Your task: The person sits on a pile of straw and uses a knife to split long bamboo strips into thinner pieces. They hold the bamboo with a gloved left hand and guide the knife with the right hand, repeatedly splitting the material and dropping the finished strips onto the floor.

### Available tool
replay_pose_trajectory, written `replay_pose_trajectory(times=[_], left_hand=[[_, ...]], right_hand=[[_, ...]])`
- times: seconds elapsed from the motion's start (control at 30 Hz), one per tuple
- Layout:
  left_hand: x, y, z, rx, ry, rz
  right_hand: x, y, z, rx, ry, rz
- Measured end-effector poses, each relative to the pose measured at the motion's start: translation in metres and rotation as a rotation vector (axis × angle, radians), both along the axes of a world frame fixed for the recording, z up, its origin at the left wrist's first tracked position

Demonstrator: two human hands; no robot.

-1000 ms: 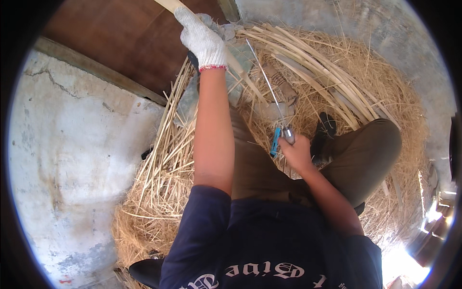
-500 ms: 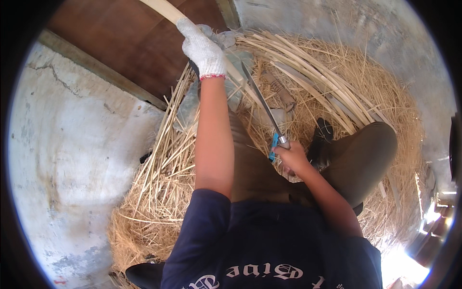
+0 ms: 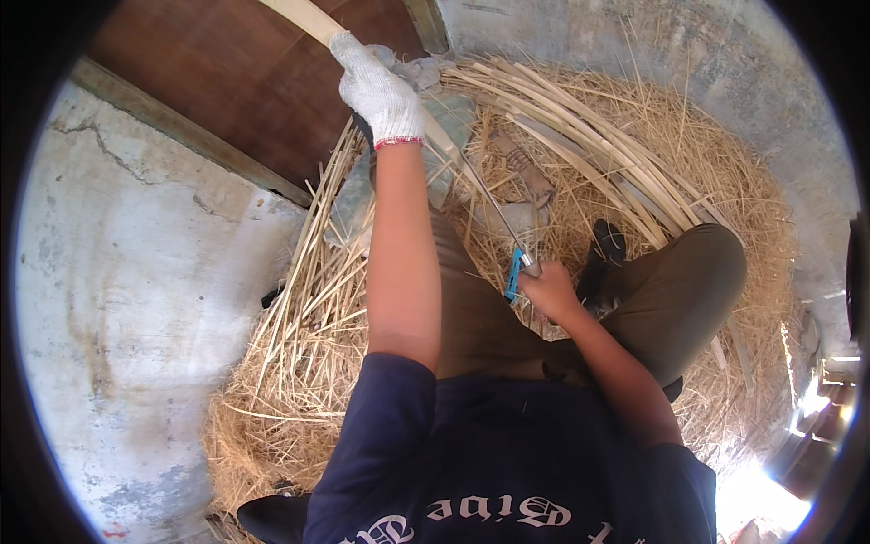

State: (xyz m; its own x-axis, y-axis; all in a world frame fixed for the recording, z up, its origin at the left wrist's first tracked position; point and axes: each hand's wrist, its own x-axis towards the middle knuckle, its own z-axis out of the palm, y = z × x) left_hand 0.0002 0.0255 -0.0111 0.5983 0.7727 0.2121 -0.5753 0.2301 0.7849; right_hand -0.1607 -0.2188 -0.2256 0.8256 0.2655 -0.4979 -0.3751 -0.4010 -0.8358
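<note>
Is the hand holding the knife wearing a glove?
No, the right hand around the knife handle is bare, while the white glove is on the left hand.

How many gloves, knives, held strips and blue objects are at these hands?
White knit glove, on left hand: 1
Long-bladed knife, in right hand: 1
Pale strip, in left hand: 1
Blue object, beside right hand: 1
Total: 4

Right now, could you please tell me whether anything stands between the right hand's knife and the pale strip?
Nothing visible does: the knife in the right hand extends to the pale strip, near the gloved left hand; whether knife and strip touch is unclear.
</note>
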Motion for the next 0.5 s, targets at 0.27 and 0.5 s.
replay_pose_trajectory(times=[0.27, 0.5], left_hand=[[-0.077, -0.026, 0.042, 0.048, -0.100, -0.050], [-0.114, 0.002, 0.052, 0.128, -0.029, 0.208]], right_hand=[[0.013, -0.015, -0.045, -0.226, -0.116, 0.008], [-0.007, 0.003, -0.008, -0.216, -0.240, 0.218]])
